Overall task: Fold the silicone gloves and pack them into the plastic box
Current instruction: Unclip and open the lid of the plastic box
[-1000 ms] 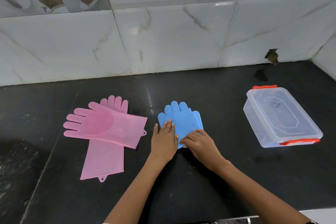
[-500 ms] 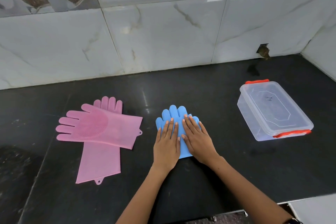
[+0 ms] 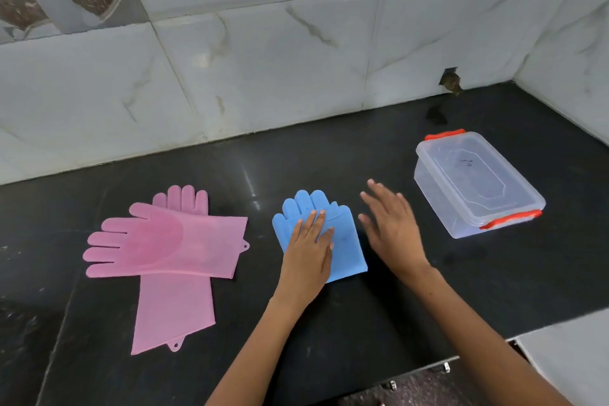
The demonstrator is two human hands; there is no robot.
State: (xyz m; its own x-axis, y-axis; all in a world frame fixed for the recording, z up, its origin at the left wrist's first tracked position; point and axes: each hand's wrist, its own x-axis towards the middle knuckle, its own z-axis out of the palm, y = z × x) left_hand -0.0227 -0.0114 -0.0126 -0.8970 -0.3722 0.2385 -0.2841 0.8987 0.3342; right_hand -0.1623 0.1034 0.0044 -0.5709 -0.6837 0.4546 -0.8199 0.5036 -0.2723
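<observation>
Head view: at centre frame the left hand presses flat, fingers spread, on the folded blue gloves on the black table, while the right hand, open and empty, hovers beside them toward the lidded plastic box at right; best to hold the fold down until the lid is off.

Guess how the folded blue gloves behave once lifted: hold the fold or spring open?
Likely floppy: the folded blue gloves lie flat only under the left hand. Probably spring open once released, since the right hand is already off them. Silicone probably grips rather than slides.
</observation>
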